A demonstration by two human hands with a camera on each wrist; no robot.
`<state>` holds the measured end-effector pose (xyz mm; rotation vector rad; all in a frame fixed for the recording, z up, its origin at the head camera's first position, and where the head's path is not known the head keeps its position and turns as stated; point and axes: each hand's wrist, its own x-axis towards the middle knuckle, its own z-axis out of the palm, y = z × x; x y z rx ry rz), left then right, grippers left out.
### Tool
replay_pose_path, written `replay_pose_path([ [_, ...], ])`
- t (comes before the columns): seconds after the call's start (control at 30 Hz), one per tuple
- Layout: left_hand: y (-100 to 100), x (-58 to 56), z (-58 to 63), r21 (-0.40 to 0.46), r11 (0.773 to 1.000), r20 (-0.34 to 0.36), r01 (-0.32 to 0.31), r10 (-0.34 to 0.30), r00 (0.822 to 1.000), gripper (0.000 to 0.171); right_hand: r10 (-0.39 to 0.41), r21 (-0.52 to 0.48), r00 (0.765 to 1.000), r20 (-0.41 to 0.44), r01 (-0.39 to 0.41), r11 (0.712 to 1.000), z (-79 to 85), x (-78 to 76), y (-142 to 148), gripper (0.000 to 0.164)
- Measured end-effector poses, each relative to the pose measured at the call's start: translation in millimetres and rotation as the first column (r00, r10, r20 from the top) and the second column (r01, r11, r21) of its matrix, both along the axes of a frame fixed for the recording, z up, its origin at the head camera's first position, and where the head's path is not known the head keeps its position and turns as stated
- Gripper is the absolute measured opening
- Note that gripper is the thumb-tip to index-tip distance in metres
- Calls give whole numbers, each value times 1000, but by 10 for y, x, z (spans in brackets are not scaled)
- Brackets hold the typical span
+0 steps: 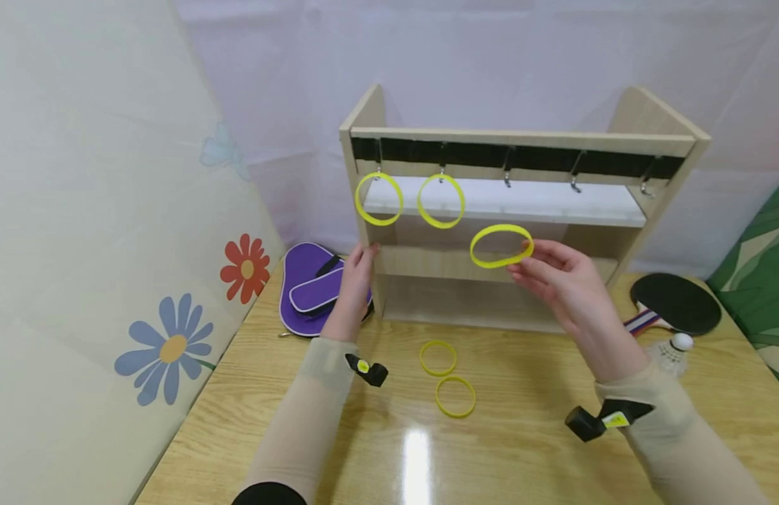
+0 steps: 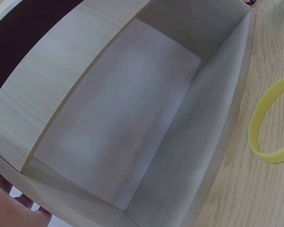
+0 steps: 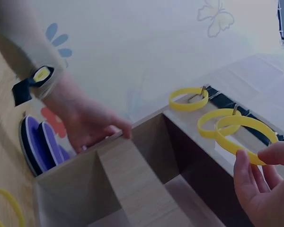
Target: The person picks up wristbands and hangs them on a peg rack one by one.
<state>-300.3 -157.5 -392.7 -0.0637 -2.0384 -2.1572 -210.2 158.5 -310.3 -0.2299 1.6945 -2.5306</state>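
My right hand [image 1: 563, 280] pinches a thin yellow ring [image 1: 490, 265] between thumb and fingers, holding it tilted in front of the wooden shelf [image 1: 440, 259], below the middle hook [image 1: 507, 175]. One yellow ring [image 1: 380, 223] hangs from the leftmost hook, and a second hung ring [image 1: 441, 225] is on the hook beside it. At the shelf's left side panel, my left hand [image 1: 354, 287] grips the edge; the right wrist view shows its fingers [image 3: 125, 130] bent over that edge. Two loose rings lie on the table, a farther ring [image 1: 438, 343] and a nearer ring [image 1: 455, 414].
A purple case [image 1: 307, 256] lies left of the shelf, close behind my left forearm. On the right are a black table-tennis paddle [image 1: 676, 301] and a shuttlecock [image 1: 670, 356]. More hooks, such as the rightmost hook [image 1: 645, 188], line the black strip.
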Motion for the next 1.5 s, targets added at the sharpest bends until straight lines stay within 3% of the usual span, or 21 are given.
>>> replay_pose_path([
  [0.37,-11,20,-2,-12,1000,18,1,-1,1000,42,-35,-155,999,-27,30,988,240,-49,-143,23],
  [0.6,-6,1,-8,-8,1000,19,-5,5,1000,42,-89,-234,996,-2,86,968,320,-115,-188,37],
  [0.8,4,-9,-7,-2,1000,24,-5,5,1000,44,-121,-331,992,38,127,935,307,-191,-211,28],
  [1.2,-2,-7,4,6,1000,33,-13,12,999,44,-136,-405,989,54,146,903,212,-298,-211,13],
  [1.5,-5,17,14,-9,1000,17,9,-9,1000,45,-151,-347,986,65,165,923,154,-306,-234,14],
])
